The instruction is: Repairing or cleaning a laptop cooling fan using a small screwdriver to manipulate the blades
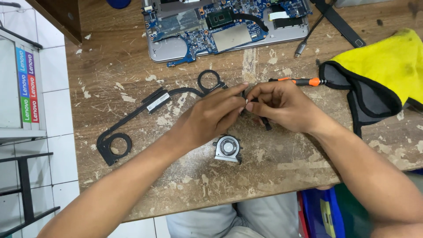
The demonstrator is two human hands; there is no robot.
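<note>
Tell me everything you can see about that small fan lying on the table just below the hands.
The small fan is a flat, silver-grey metal-looking casing with a round opening showing dark curved blades around a central hub. It lies flat on the worn wooden table, near its front edge, just below the left hand. It looks detached, nothing visibly touches it but the tabletop. Any cable cannot be made out.

Bare wood lies left of the fan; heat pipe, screwdriver and cloth crowd elsewhere.
</note>
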